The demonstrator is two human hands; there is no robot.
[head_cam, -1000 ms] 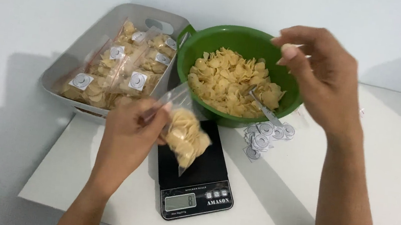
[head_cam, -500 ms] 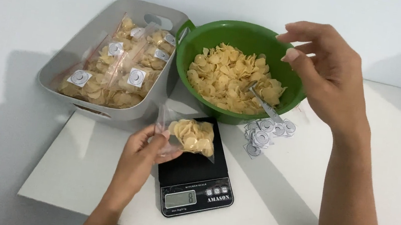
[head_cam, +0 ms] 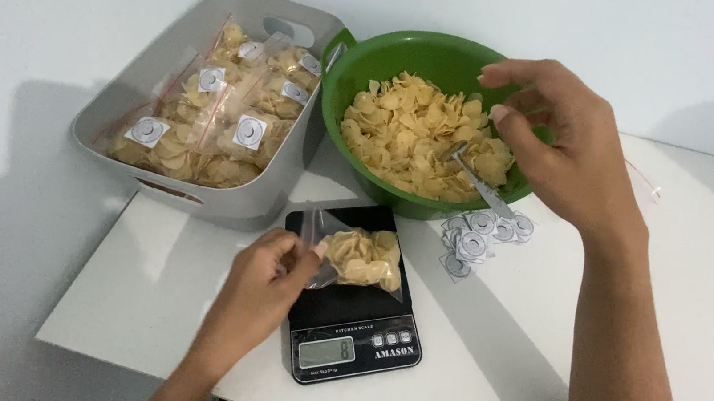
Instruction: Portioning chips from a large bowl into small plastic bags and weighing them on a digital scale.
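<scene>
Lowered since the earlier frame, the clear bag of chips [head_cam: 359, 260] now lies on the black kitchen scale [head_cam: 351, 303]. Left hand [head_cam: 265, 284] pinches its open end. Right hand [head_cam: 552, 142] hovers loosely curled, empty, over the green bowl [head_cam: 364, 58].

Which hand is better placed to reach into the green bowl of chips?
Probably the right hand: it hovers open over the bowl, by the spoon. The left hand pinches the bag on the scale.
</scene>
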